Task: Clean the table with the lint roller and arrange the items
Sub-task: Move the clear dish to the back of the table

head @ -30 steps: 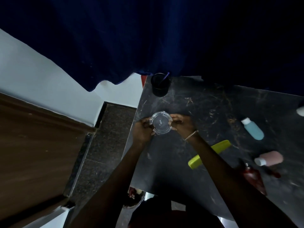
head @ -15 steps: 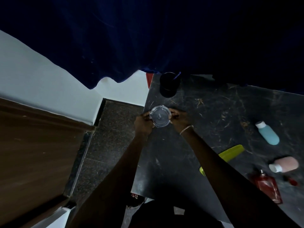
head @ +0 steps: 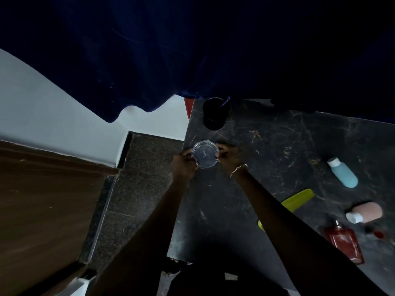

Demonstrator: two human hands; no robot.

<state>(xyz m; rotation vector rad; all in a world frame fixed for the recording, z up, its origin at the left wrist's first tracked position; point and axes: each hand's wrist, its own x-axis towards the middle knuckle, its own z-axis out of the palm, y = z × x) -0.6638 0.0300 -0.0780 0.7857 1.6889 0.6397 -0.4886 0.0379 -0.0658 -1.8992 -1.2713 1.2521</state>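
Head view: two hands, left hand [head: 183, 165] and right hand [head: 229, 155], grip one clear container [head: 204, 154].

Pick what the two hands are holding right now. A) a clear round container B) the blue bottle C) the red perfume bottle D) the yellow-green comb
A: the left hand and right hand grip a clear round container from either side, near the left edge of the dark table; the other items lie untouched to the right.
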